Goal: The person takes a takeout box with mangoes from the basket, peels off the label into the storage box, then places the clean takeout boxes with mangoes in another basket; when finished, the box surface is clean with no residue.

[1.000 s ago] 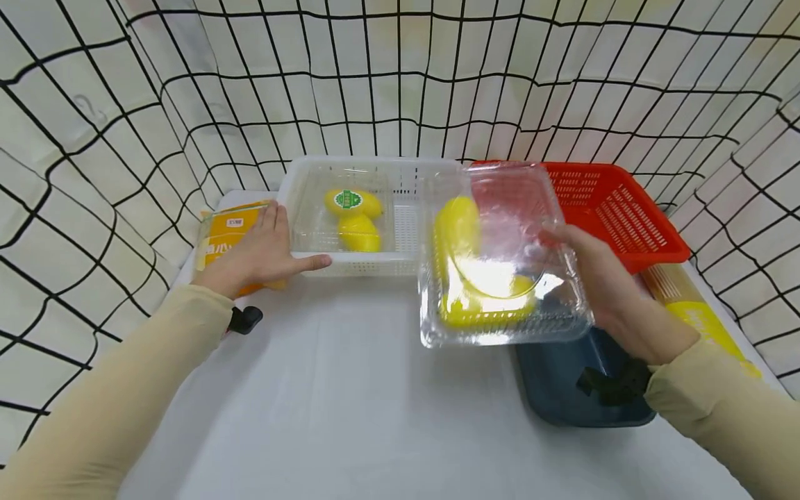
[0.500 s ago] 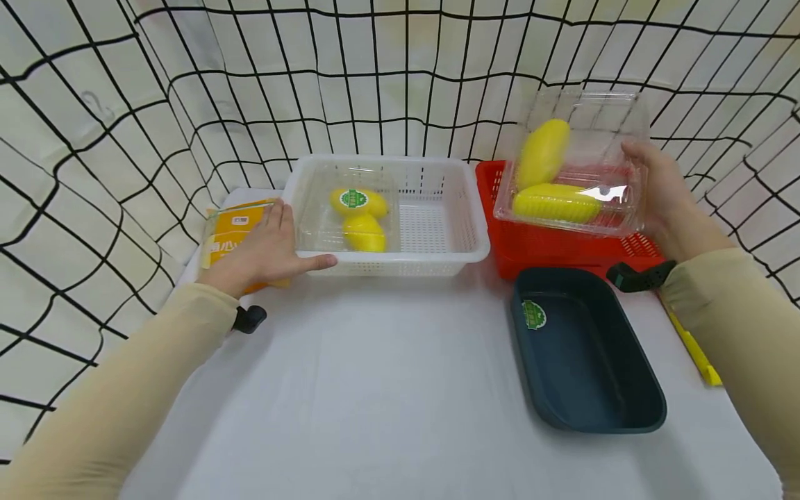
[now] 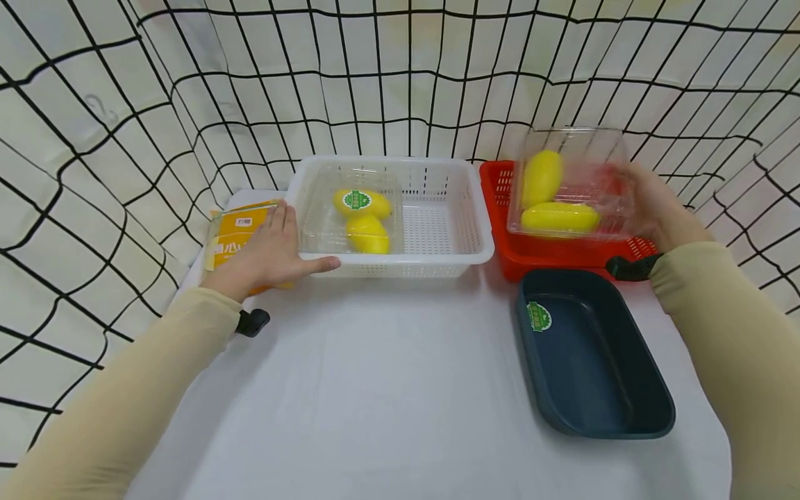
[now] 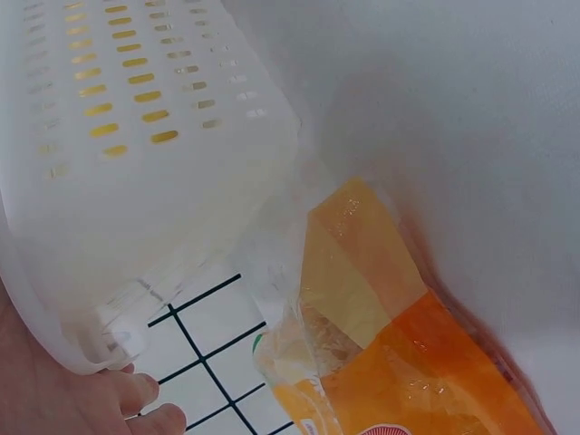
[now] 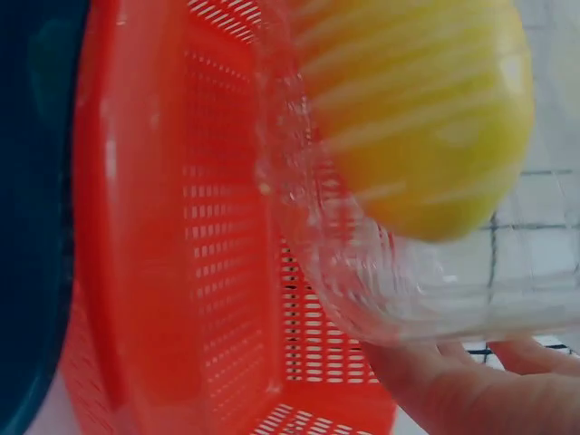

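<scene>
My right hand (image 3: 665, 212) grips the right side of a clear plastic clamshell box (image 3: 578, 167) holding two long yellow fruits (image 3: 559, 218) that look like mangoes. In the head view the box overlaps the red plastic basket (image 3: 546, 258); the right wrist view has it over the basket's slotted inside, my fingers (image 5: 480, 385) at its lower edge. At the left end of a white plastic basket (image 3: 437, 258), my left hand (image 3: 265, 250) rests with straight fingers, thumb along the front rim. A second clear box (image 3: 315, 222) with two yellow fruits (image 3: 369, 235) sits in that basket's left half.
An orange plastic packet (image 3: 234, 232) lies left of the white basket, partly under my left hand. In front of the red basket stands a dark blue tub (image 3: 587, 361) with a green sticker (image 3: 539, 317). Black wire mesh (image 3: 409, 90) encloses the back and sides.
My right hand has carried the clear box from in front of the white basket rightward and back, then lowered it toward the red basket. My left hand has stayed on the white basket.
</scene>
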A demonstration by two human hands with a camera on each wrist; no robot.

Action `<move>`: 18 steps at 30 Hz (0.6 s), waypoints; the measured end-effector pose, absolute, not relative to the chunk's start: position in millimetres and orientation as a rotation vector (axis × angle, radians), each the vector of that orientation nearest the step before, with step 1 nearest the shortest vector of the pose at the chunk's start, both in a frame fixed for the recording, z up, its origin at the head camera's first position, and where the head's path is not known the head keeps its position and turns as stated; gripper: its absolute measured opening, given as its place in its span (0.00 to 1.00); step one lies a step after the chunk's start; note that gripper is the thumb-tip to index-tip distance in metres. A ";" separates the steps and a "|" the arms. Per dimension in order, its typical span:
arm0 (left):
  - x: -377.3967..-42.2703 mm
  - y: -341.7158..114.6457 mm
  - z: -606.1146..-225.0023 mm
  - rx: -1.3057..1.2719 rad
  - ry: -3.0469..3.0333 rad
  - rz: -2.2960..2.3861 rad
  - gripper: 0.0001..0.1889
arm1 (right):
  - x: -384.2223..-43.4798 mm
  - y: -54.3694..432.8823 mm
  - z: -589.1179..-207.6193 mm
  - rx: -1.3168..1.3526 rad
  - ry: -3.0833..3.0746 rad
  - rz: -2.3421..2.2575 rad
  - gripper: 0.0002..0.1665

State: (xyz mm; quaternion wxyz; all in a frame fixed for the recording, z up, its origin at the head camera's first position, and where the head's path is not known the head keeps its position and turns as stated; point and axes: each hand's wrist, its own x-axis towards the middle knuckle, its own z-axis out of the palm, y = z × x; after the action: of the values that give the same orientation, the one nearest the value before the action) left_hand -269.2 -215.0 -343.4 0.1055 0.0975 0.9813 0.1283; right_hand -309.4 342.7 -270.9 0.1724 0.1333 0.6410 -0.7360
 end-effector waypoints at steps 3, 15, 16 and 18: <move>-268.4 -214.8 -342.8 0.285 2.891 0.378 0.75 | -311.2 342.0 -278.2 0.407 1.783 -2.083 0.30; -267.8 -215.1 -343.9 0.288 2.898 0.384 0.74 | -320.1 335.1 -297.6 0.474 1.799 -1.984 0.35; -267.7 -215.0 -343.7 0.288 2.897 0.383 0.74 | -320.2 334.4 -299.0 0.478 1.807 -1.977 0.37; -267.4 -214.5 -343.4 0.289 2.898 0.385 0.74 | -320.4 333.9 -301.2 0.498 1.815 -1.972 0.40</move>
State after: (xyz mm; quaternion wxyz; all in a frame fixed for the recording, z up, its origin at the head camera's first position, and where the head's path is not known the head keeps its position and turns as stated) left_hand -267.4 -214.5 -343.4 0.1016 0.0980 0.9814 0.1304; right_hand -320.4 333.9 -301.2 0.2062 0.1789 0.6516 -0.7077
